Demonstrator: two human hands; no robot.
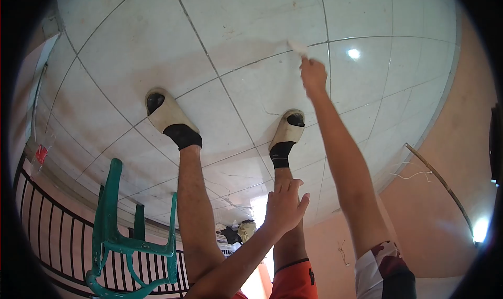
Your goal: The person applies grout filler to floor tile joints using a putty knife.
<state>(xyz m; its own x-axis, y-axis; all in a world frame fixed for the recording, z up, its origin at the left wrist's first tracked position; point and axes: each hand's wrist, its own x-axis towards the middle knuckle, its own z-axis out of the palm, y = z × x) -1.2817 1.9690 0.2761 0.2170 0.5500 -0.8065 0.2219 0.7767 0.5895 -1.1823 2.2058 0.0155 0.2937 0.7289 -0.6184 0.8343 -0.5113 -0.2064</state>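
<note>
My right hand (314, 77) is stretched far forward, low over the white tiled floor (251, 11). Its fingers are closed around a pale, flat piece (297, 47) whose narrow end points toward a grout line; its exact kind is blurred. My left hand (284, 207) lies over my right leg (282, 174), fingers spread and thumb out to the side, with nothing held. Both feet, in black socks and beige slides, stand apart on the tiles. The left slide (168, 113) is left of centre, and the right slide (288, 125) is nearer the outstretched arm.
A green plastic chair (131, 244) stands at lower left before a black metal railing (57, 236). Against the pink wall (414, 215) at right leans a thin stick (440, 177), with a white cord (416, 174) nearby. Several items, including a dark bundle (230, 235), lie behind my legs.
</note>
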